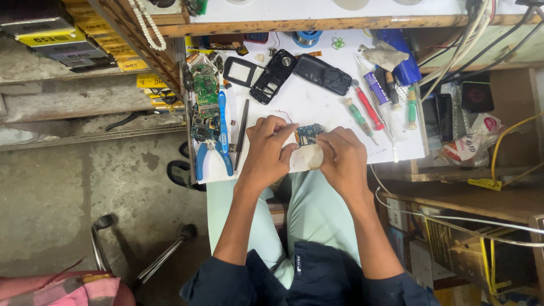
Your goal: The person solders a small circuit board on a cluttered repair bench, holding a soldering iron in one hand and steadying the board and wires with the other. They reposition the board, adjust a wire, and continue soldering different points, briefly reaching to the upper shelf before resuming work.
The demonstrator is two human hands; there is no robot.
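A small blue circuit board (309,133) lies on the white work surface (317,105) near its front edge. My left hand (269,150) pinches the board's left side, and a thin reddish wire curls up past its fingers. My right hand (341,156) grips the board's right side from below, fingers closed around it. Behind the board lie an open black phone frame (273,76), a black phone back cover (322,73) and a black bezel with a clear window (242,71).
Green circuit boards (205,93), a blue toothbrush (222,122), blue-handled pliers (212,156) and a black probe (242,133) lie at left. Screwdrivers (362,113), tubes and a blue bottle (399,56) sit at right. Cables hang at right; concrete floor at left.
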